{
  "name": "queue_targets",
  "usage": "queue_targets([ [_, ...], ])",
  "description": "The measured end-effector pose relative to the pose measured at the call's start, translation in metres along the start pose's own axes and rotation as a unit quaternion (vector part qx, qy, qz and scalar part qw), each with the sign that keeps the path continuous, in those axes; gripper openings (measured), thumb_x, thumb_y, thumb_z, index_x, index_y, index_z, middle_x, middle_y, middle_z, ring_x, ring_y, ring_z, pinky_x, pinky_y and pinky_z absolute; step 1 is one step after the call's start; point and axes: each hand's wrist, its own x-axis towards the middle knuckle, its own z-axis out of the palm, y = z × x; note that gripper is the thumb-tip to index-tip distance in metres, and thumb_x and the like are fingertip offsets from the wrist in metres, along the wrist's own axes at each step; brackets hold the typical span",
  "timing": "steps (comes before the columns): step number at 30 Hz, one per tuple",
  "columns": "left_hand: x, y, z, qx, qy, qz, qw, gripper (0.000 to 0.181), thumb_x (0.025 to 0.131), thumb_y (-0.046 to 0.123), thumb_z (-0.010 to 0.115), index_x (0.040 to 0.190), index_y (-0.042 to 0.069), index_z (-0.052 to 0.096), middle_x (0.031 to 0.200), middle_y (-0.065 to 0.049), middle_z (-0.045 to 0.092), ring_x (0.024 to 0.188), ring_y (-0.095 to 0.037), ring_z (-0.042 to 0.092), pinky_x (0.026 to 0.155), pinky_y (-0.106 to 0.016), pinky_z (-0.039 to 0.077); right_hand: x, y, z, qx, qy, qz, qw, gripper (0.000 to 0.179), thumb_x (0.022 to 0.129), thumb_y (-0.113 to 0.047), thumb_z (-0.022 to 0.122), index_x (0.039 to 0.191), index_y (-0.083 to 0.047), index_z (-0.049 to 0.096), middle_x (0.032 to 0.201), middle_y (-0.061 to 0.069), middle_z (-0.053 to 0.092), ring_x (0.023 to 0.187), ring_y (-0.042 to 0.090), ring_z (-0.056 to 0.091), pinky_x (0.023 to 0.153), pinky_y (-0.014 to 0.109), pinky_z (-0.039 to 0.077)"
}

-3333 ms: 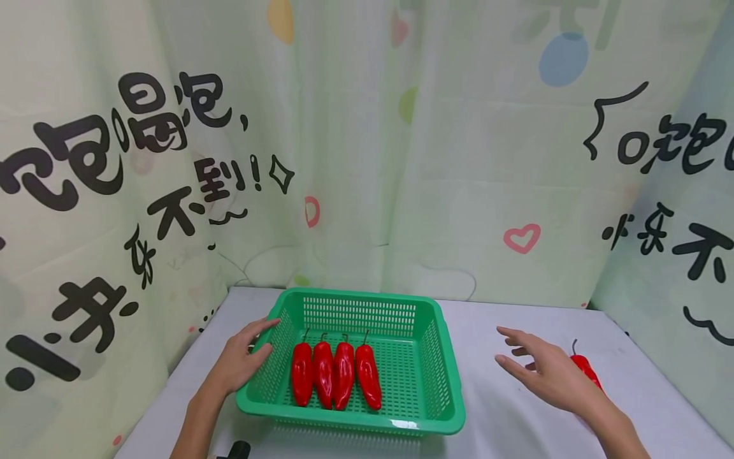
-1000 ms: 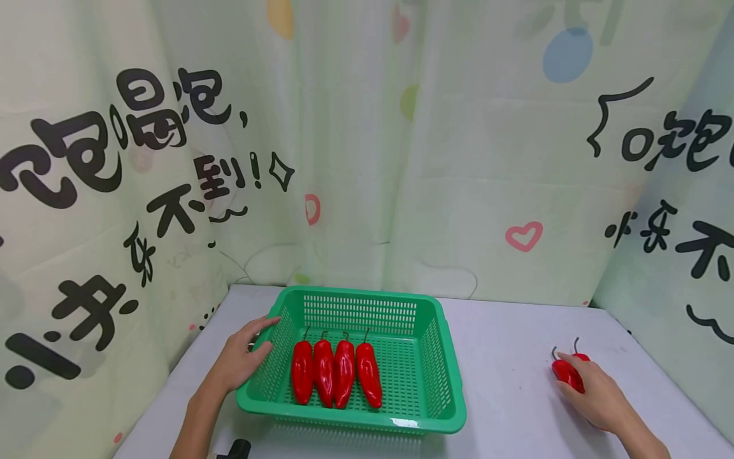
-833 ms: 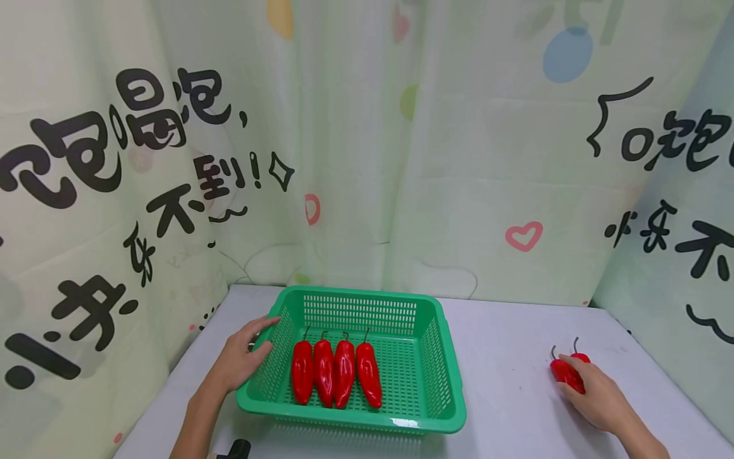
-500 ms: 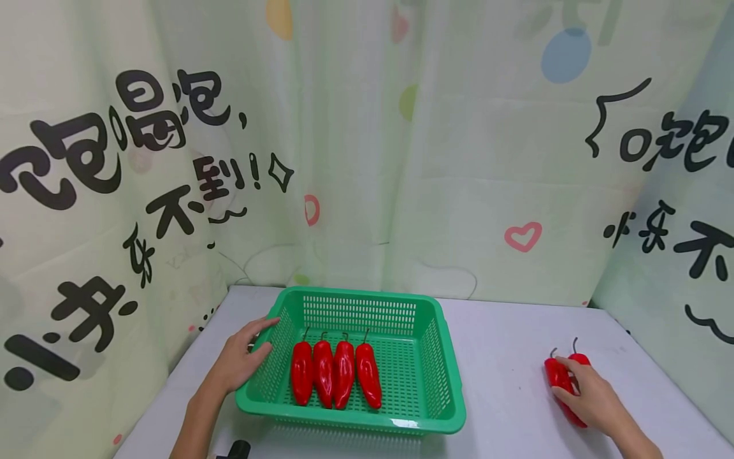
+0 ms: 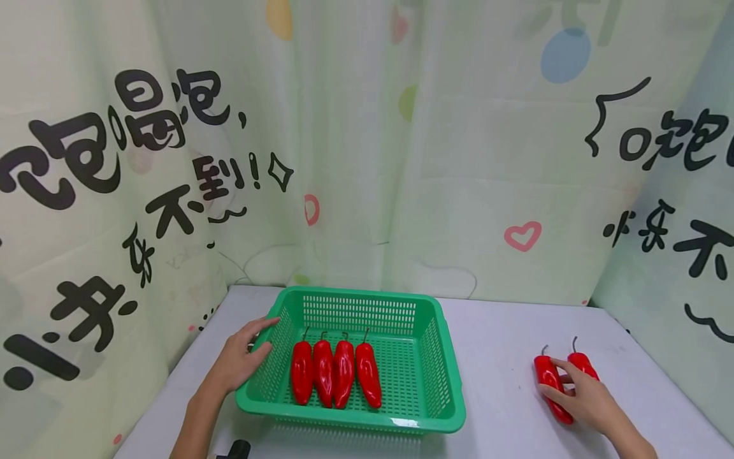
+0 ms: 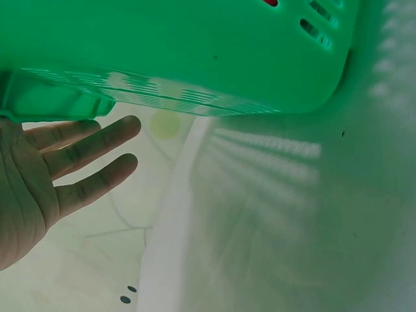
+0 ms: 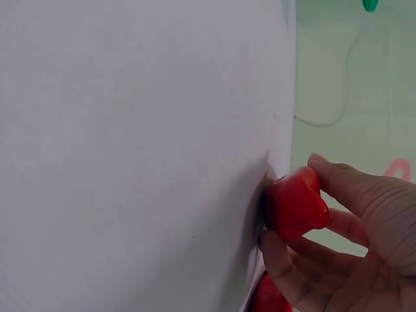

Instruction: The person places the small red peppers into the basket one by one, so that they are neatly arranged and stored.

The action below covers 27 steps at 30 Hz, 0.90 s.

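Toward the right of the table, my right hand (image 5: 587,396) holds a glossy red chili pepper (image 5: 549,375) with a dark curved stem. In the right wrist view that chili pepper (image 7: 294,203) sits between thumb and fingers, close to the table surface. A second red chili pepper (image 5: 584,364) lies just beyond the hand, partly hidden by it. My left hand (image 5: 243,357) rests at the left rim of a green perforated basket (image 5: 453,389). In the left wrist view the fingers (image 6: 97,182) are straight, beside and under the rim.
Inside the basket several red chili peppers (image 5: 335,375) lie side by side on its left half, stems pointing away. A white table (image 5: 493,357) carries everything. Printed curtains (image 5: 447,191) stand behind and at both sides. A small black object (image 5: 239,449) shows at the bottom edge.
My right hand came down onto the pair of chili peppers, took hold of the left one and has drawn it leftward, apart from the other. The left hand and basket stayed put.
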Motion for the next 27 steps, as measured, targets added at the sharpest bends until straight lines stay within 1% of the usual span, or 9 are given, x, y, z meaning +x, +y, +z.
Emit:
queue_targets([
  [6,0.0,0.001,-0.001,0.0,-0.002,-0.004,1.0,0.047,0.097,0.005,0.056,0.144,0.003,0.057,0.149,-0.024,0.051,0.123,-0.04,0.058,0.095,-0.052,0.052,-0.001,-0.002,0.0,0.01,0.008,-0.003,0.9999,0.093,0.085,-0.046,0.08,0.144,0.012,0.038,0.116,0.041,0.054,0.107,0.056,0.054,0.07,0.048,0.061],
  [13,0.0,0.0,0.0,-0.001,0.0,0.004,1.0,0.046,0.097,0.004,0.056,0.144,0.003,0.057,0.148,-0.023,0.053,0.125,-0.04,0.057,0.095,-0.053,0.052,-0.001,-0.003,0.0,0.021,0.015,-0.002,0.9997,0.082,0.088,-0.033,0.079,0.145,0.012,0.039,0.112,0.037,0.058,0.103,0.051,0.057,0.07,0.046,0.061],
  [17,0.0,-0.001,0.0,0.0,0.0,0.007,1.0,0.046,0.097,0.003,0.057,0.144,0.003,0.057,0.147,-0.023,0.053,0.125,-0.04,0.057,0.095,-0.052,0.052,-0.001,-0.004,0.001,0.019,0.021,-0.003,0.9996,0.08,0.089,-0.03,0.078,0.145,0.012,0.039,0.111,0.036,0.059,0.101,0.05,0.058,0.069,0.045,0.061],
  [22,0.0,-0.002,0.001,-0.001,-0.001,0.008,1.0,0.046,0.097,0.003,0.057,0.143,0.003,0.058,0.147,-0.023,0.054,0.125,-0.039,0.058,0.094,-0.051,0.052,-0.002,-0.01,0.0,0.024,0.033,-0.002,0.9992,0.08,0.09,-0.028,0.078,0.147,0.01,0.038,0.115,0.039,0.056,0.104,0.052,0.057,0.069,0.045,0.061],
  [27,0.001,-0.003,0.001,0.002,-0.002,0.004,1.0,0.047,0.097,0.004,0.057,0.144,0.004,0.057,0.147,-0.023,0.053,0.126,-0.04,0.057,0.095,-0.052,0.052,-0.004,-0.02,-0.006,0.025,0.05,-0.019,0.9982,0.08,0.09,-0.029,0.077,0.149,0.009,0.037,0.119,0.04,0.054,0.104,0.052,0.057,0.067,0.043,0.061],
])
